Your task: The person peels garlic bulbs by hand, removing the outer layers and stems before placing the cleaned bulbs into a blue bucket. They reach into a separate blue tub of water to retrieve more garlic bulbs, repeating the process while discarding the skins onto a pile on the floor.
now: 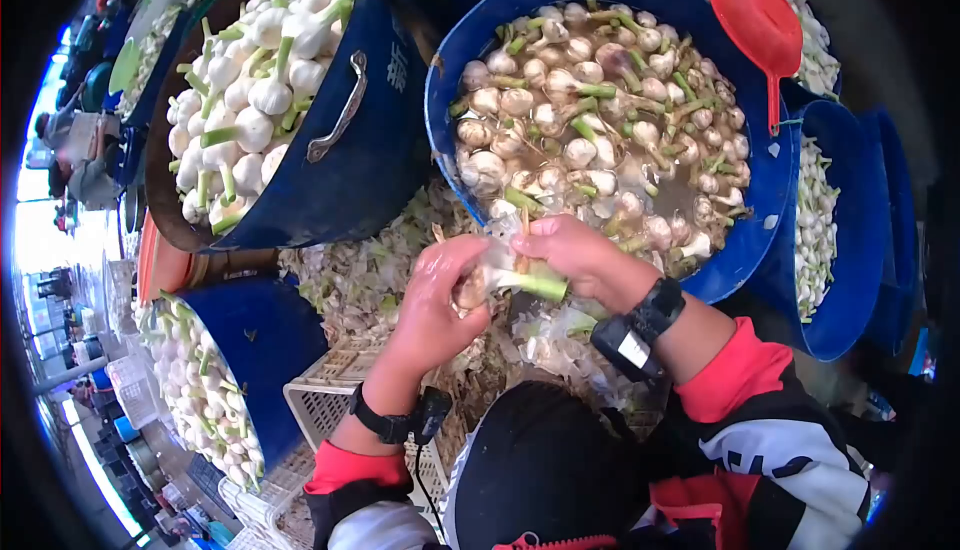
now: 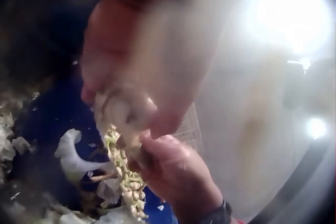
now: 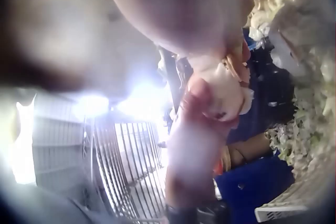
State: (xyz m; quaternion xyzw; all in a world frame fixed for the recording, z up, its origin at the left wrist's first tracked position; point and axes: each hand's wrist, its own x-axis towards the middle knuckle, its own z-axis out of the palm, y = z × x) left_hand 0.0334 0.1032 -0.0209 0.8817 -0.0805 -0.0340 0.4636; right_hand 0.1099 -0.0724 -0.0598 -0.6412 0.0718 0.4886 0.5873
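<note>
My left hand [image 1: 440, 295] holds a garlic bulb whose cut green stem [image 1: 543, 285] points to the right. In the left wrist view the pale bulb [image 2: 119, 111] sits between both hands. My right hand [image 1: 580, 255] has its thumb and fingers close together above the stem, pinching a strip of thin, papery garlic skin [image 1: 503, 230]. The right wrist view shows the whitish bulb [image 3: 226, 90] against the left hand's fingers, partly covered by them. Just beyond the hands stands a blue tub [image 1: 437, 125] of muddy water and unpeeled garlic.
A second blue tub [image 1: 385, 140] at the left is heaped with white garlic. A red ladle [image 1: 760, 25] hangs on the water tub's right rim. Peeled skins [image 1: 360, 265] pile up below the hands, beside a cream plastic crate [image 1: 330, 390]. More tubs of garlic [image 1: 850, 220] stand around.
</note>
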